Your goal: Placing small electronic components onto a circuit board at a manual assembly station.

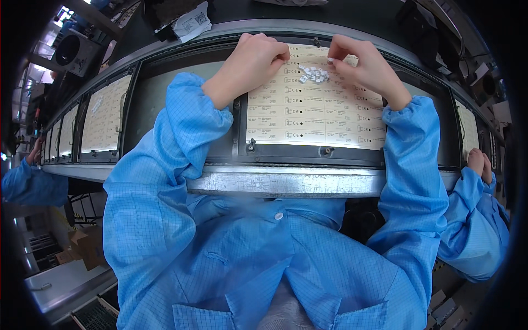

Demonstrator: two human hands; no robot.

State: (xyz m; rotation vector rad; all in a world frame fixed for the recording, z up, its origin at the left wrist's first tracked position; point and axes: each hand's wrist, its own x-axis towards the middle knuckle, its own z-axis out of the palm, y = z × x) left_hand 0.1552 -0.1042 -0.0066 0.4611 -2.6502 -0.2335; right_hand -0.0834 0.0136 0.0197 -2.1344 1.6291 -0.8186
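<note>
A cream printed panel (pixel 308 118), marked in rows of repeated labels with small black dots, lies in a dark frame in front of me. On its upper part sits a small heap of white plastic pieces (pixel 314 75); they look like little connectors. My left hand (pixel 250 66) is closed at the panel's upper left, fingertips pinched near the surface; what they hold, if anything, is hidden. To the right of the heap my right hand (pixel 363 67) pinches one small white piece (pixel 330 60) between thumb and forefinger.
A metal rail (pixel 286 181) runs along the near edge. More framed panels (pixel 102 115) stand in line to the left, and another panel (pixel 467 129) to the right. Co-workers' blue sleeves (pixel 476 225) show at both sides. A white labelled bag (pixel 191 23) lies beyond the line.
</note>
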